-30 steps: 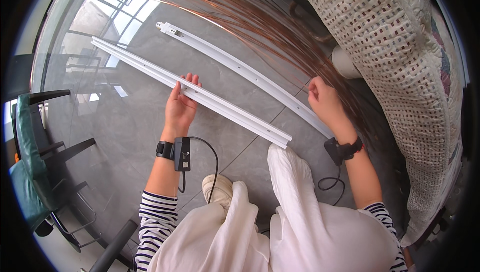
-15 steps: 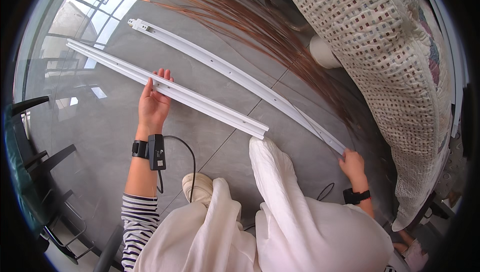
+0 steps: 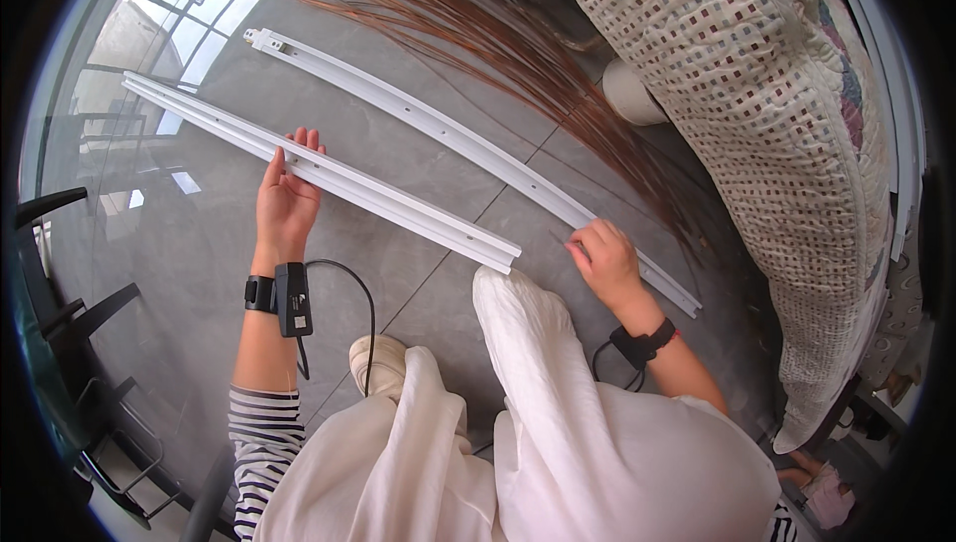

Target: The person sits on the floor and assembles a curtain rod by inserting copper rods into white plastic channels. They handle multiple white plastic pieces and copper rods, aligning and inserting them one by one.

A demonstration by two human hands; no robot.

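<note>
My left hand point(image 3: 289, 205) is palm up, gripping a long white track rail point(image 3: 398, 205) with the thumb on its near side and the fingers round its far side. The rail's near end comes down by my right knee. A second white track rail point(image 3: 438, 129), with a connector at its far end, lies on the floor beyond. Over this rail's near part is my right hand point(image 3: 607, 261), its thumb and fingers pinched on a thin rod. Only the rod's short tip point(image 3: 559, 237) shows; the rest is hidden by the hand.
A bundle of thin copper-coloured rods point(image 3: 518, 69) lies on the grey tiled floor point(image 3: 418, 263) past the rails. At right hangs a patterned quilted cover point(image 3: 717, 94), with a white cylindrical foot point(image 3: 630, 96) beside it. Dark chair parts point(image 3: 100, 318) stand at left.
My right hand has moved left and away from me, from the second rail's near end to beside its middle part, with the thin rod. My left hand still grips the first rail.
</note>
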